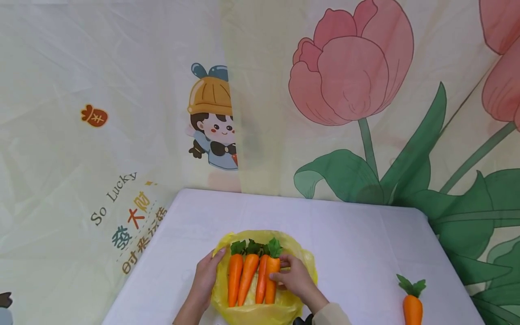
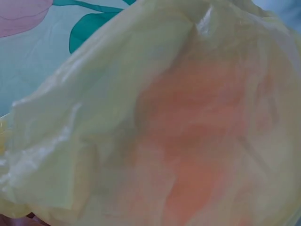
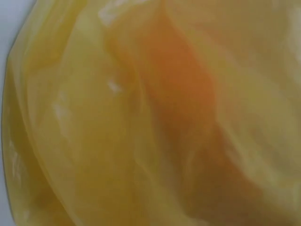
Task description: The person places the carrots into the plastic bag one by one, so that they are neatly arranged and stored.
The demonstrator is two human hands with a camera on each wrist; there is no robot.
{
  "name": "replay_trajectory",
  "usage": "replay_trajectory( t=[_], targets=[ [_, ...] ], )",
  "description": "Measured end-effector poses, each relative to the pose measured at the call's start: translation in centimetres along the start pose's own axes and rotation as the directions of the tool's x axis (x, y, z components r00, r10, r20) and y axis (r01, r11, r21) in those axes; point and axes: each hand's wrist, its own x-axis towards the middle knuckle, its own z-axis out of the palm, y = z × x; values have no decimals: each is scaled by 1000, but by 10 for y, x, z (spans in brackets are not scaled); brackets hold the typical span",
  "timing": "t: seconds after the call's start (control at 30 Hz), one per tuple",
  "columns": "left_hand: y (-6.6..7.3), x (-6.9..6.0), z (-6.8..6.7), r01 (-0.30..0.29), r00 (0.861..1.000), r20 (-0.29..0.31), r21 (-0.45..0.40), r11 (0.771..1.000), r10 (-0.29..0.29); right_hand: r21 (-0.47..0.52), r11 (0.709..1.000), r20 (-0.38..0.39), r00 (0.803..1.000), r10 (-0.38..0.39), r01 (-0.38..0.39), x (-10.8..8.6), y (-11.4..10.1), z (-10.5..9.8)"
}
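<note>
Several orange carrots with green leafy tops lie side by side in a yellow plastic bag (image 1: 284,311), spread wide on the table. My left hand (image 1: 204,276) grips the bag's left rim, thumb on the inner side. At the right end of the row, my right hand (image 1: 297,276) reaches into the bag and pinches the rightmost carrot (image 1: 273,275) between thumb and fingers. Translucent yellow plastic (image 2: 108,113) fills most of the left wrist view, with blurred orange behind it. The right wrist view shows bag film (image 3: 84,141) and an orange blur, hiding the fingers.
Another carrot (image 1: 413,309) lies apart on the white-covered table (image 1: 357,243), near the front right. A small black object (image 1: 303,320) shows by the right wrist. Behind the table hangs a printed curtain (image 1: 260,90) with tulips and a cartoon figure.
</note>
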Motion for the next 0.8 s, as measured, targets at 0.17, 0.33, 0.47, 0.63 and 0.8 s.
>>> replay_trajectory(
  t=[0.17, 0.33, 0.47, 0.63, 0.8],
  targets=[
    [-1, 0, 0, -2, 1000, 12, -14, 1000, 3, -148, 989, -44, 999, 11, -17, 7, -1, 1],
    [-1, -1, 0, -4, 1000, 20, -18, 1000, 4, -275, 961, -87, 996, 11, -35, 12, 0, 1],
    [1, -1, 0, 0, 1000, 15, -18, 1000, 1, -390, 921, -113, 993, -27, -20, 12, 2, 2],
    [2, 2, 0, -2, 1000, 5, -19, 1000, 2, -461, 888, -145, 987, -72, -3, 14, 3, 6],
    [2, 4, 0, 0, 1000, 12, -23, 1000, 0, -499, 866, -161, 981, -108, 13, 14, 5, 8]
  ],
)
